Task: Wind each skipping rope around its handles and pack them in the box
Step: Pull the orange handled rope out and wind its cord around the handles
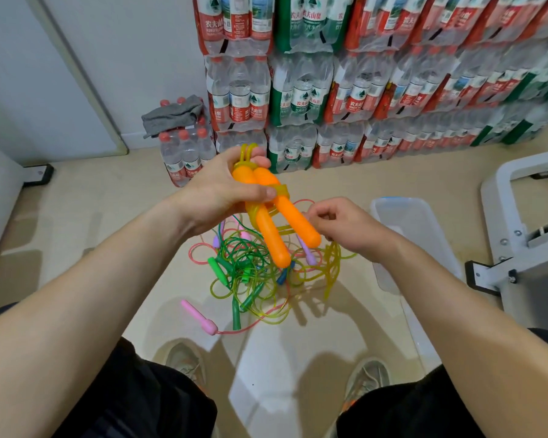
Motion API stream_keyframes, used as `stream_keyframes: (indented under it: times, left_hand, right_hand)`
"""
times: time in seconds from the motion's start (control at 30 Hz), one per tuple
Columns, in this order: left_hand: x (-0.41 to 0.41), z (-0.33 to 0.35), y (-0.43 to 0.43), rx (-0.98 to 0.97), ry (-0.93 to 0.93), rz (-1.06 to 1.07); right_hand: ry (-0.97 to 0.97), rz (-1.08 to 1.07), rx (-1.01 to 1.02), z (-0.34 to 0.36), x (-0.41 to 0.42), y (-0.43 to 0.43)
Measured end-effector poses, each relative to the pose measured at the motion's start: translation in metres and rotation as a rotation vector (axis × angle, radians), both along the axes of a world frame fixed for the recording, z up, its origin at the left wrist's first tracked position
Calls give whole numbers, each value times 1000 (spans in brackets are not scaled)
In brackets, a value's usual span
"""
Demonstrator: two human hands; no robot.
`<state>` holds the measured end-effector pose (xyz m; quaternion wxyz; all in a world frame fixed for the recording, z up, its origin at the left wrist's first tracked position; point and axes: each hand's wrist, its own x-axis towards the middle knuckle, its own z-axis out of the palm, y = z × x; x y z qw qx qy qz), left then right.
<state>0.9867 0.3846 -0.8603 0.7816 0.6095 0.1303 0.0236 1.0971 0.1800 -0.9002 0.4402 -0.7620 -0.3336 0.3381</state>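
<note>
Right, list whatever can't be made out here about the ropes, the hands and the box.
All head view:
- Right hand: fingertips curl under its knuckles; whether it pinches the yellow rope is unclear.
- Orange handles: the left hand covers their tops, hiding the wound turns.
- Floor tangle: ropes overlap, partly behind the handles; no count.
- Clear box: right forearm hides its near part.

The orange handles (272, 229) look like smooth, glossy plastic, and the yellow rope (331, 273) like translucent, shiny plastic cord. The box (393, 213) is clear, frosted-looking plastic on a smooth, slightly shiny floor (102, 216). The grey rag (171, 116) is matt cloth.
</note>
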Motion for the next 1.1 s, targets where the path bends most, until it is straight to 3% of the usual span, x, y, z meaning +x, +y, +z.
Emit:
stream_keyframes:
  times: [0.13,0.27,0.37,0.43,0.53,0.63,0.73,0.93,1.03,1.1]
  left_hand:
    - [-4,2,6,327,10,-102]
    - [-5,0,4,469,23,-160]
    - [-4,-1,3,598,28,-187]
    - [-4,-3,1,746,10,-192]
    - [0,-11,-2,934,-20,-130]
    - [9,-23,-4,1001,-84,89]
    - [16,-32,-5,924,-162,369]
    - [17,-44,-13,800,-142,599]
    - [15,-46,-16,688,-86,654]
    - [15,-49,-20,604,-23,681]
  right_hand:
    - [-29,50,-59,-6,11,-5]
    - [-382,66,-203,-2,9,-5]
    - [-499,8,-304,-2,7,-5]
    - [-403,-44,-254,0,6,-3]
    - [-66,-178,-77,12,-7,7]
    - [272,-233,166,17,-34,21]
    - [269,-181,266,12,-64,31]
    - [-478,-87,84,2,-77,30]
    - [-1082,61,-164,-6,-93,29]
    - [-1228,73,-369,-9,-105,29]
